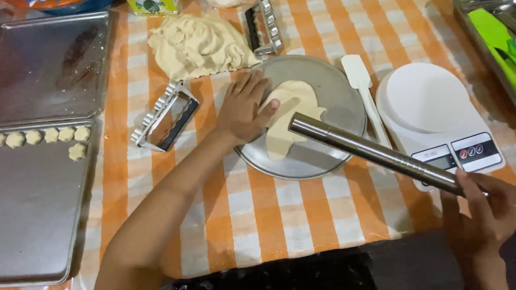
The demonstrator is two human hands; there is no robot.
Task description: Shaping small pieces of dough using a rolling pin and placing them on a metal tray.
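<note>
Hands: right hand (488,217) holds rolling pin (378,154) pointing up-left.

**Where things lie on the table**

A round plate (334,96) sits mid-table with a flat dough piece (290,120) on it. The left hand (242,110) rests on the plate's left rim, touching the dough. The right hand (489,212), near the table's front right edge, holds a rolling pin (378,153) above the plate. A scale (435,115) stands right of the plate, a spatula (364,95) between them. A dough heap (195,47) lies behind-left. Two trays (23,207) occupy the left edge, the nearer carrying small dough shapes (31,138).
</note>
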